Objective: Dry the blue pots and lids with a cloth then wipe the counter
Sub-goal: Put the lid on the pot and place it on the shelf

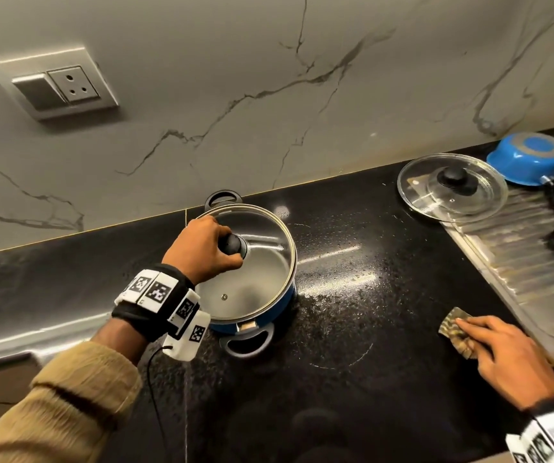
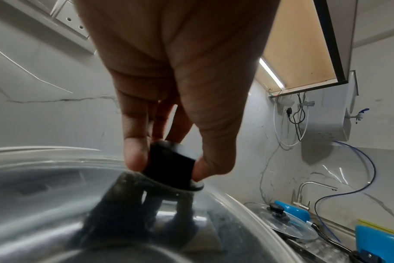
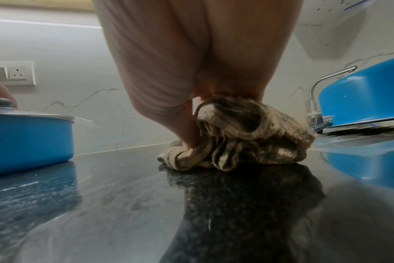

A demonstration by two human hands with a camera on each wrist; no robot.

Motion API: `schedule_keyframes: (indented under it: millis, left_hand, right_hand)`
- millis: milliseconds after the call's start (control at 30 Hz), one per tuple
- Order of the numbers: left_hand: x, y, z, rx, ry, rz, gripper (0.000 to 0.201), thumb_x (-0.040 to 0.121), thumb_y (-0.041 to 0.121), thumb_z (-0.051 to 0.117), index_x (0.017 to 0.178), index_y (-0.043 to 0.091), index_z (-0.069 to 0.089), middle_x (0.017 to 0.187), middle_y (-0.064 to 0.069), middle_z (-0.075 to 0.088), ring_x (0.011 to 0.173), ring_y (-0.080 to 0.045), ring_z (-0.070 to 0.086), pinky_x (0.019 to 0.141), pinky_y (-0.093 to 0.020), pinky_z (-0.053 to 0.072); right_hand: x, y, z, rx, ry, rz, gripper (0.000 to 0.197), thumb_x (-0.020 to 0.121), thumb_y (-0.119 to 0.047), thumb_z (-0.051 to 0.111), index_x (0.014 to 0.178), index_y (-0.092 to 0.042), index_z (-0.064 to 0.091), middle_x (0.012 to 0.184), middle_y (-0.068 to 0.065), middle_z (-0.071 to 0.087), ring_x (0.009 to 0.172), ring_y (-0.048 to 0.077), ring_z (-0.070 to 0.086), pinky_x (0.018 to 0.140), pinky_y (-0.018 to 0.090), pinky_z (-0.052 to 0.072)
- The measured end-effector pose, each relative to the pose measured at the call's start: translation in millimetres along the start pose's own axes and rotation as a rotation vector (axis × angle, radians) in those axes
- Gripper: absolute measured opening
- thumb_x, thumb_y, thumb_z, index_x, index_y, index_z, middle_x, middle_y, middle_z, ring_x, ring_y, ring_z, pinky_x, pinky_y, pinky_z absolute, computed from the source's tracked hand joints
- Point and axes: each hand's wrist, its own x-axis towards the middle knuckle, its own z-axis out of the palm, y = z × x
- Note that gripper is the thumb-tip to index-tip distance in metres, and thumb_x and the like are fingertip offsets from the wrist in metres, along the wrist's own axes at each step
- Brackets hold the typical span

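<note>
Fingers [image 3: 189, 135] press cloth [image 3: 236, 135] on wet black counter [image 1: 352, 279], marble wall [image 1: 235, 78] behind

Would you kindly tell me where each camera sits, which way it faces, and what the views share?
Head: worn high, looking down at the counter; shows both forearms, left hand on the lid knob, right hand on the cloth.
Left wrist: looks along the fingers pinching the knob, toward the tap.
Right wrist: sits low over the counter, facing the wall; fingers grip the cloth.
Shared: all show the blue pot and the upturned pan.
</note>
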Motion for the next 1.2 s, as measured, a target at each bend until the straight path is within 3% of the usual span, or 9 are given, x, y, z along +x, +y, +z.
schedule_keyframes:
  millis: [267,467,767,867,1000,1067,1100,1167,1200]
  left_hand:
    - [-11.6,-1.8,5.9,-0.006,0.028,-0.003,0.030,0.072,0.032,0.079,0.090,0.009,0.077,0.083,-0.007,0.062,0.077,-0.022,0.057,0.071,-0.034,0.051]
    - [-13.3,-6.2,7.3,-0.017,0.033,0.013,0.038,0.078,0.033,0.080,0.104,0.006,0.076,0.098,-0.012,0.067,0.091,-0.026,0.062,0.083,-0.040,0.054]
    - [-26.8,-13.2,23.6,-0.003,0.066,0.034,0.058,0.092,0.038,0.069,0.141,0.009,0.057,0.130,-0.009,0.061,0.120,-0.025,0.057,0.101,-0.031,0.042]
    - [-31.4,-13.0,28.6,0.003,0.099,0.033,0.060,0.092,0.038,0.068,0.144,0.010,0.054,0.134,-0.008,0.059,0.124,-0.025,0.054,0.105,-0.031,0.040]
    - [-46.0,-16.4,30.2,-0.040,0.119,0.061,0.060,0.090,0.032,0.071,0.143,0.008,0.054,0.141,-0.009,0.056,0.129,-0.027,0.053,0.111,-0.034,0.042]
    - [-59.5,-15.5,28.4,-0.038,0.131,0.092,0.057,0.092,0.033,0.069,0.142,0.009,0.055,0.144,-0.010,0.054,0.129,-0.028,0.054,0.109,-0.036,0.044]
    - [-68.1,-13.8,27.9,-0.018,0.163,0.131,0.053,0.092,0.035,0.066,0.138,0.008,0.059,0.141,-0.011,0.056,0.125,-0.028,0.057,0.105,-0.036,0.048]
    - [-89.6,-3.5,29.8,-0.012,0.259,0.265,0.046,0.092,0.041,0.058,0.122,0.008,0.069,0.123,-0.010,0.063,0.107,-0.024,0.063,0.089,-0.031,0.055]
    - [-102.2,4.1,33.3,-0.027,0.286,0.334,0.042,0.092,0.044,0.058,0.112,0.011,0.073,0.112,-0.006,0.065,0.098,-0.019,0.063,0.083,-0.028,0.054]
  right_hand:
    - [-3.7,-4.8,0.8,0.012,0.015,0.022,0.047,0.070,0.003,0.077,0.111,-0.020,0.076,0.111,-0.001,0.069,0.093,0.030,0.065,0.084,0.050,0.054]
    - [-4.2,-8.8,-2.9,-0.013,0.011,0.016,0.046,0.070,0.003,0.077,0.110,-0.019,0.076,0.110,-0.002,0.069,0.092,0.030,0.066,0.083,0.048,0.055]
    - [0.7,-10.2,-9.5,-0.098,-0.065,0.016,0.039,0.077,-0.009,0.076,0.113,-0.026,0.075,0.110,-0.010,0.067,0.093,0.021,0.066,0.081,0.039,0.056]
    - [4.6,-11.1,-15.1,-0.166,-0.131,-0.013,0.040,0.083,-0.022,0.069,0.121,-0.034,0.070,0.116,-0.015,0.063,0.100,0.014,0.063,0.084,0.030,0.054]
    - [6.5,-16.2,-20.4,-0.176,-0.173,-0.076,0.041,0.088,-0.034,0.060,0.128,-0.042,0.062,0.121,-0.019,0.058,0.106,0.009,0.060,0.087,0.027,0.051]
    - [6.8,-23.3,-24.4,-0.244,-0.208,-0.040,0.037,0.080,-0.038,0.071,0.117,-0.042,0.068,0.116,-0.017,0.064,0.105,0.013,0.063,0.083,0.034,0.053]
    - [6.2,-25.7,-23.3,-0.273,-0.187,-0.019,0.037,0.066,-0.037,0.083,0.103,-0.039,0.075,0.109,-0.013,0.069,0.101,0.018,0.067,0.077,0.041,0.055]
    - [4.4,-35.8,-21.2,-0.310,-0.093,-0.072,0.044,0.041,-0.031,0.093,0.082,-0.031,0.078,0.100,-0.006,0.075,0.096,0.027,0.068,0.073,0.046,0.052]
    - [4.2,-45.4,-19.0,-0.307,-0.038,-0.118,0.043,0.039,-0.031,0.091,0.080,-0.029,0.078,0.101,-0.003,0.075,0.099,0.027,0.066,0.077,0.045,0.047]
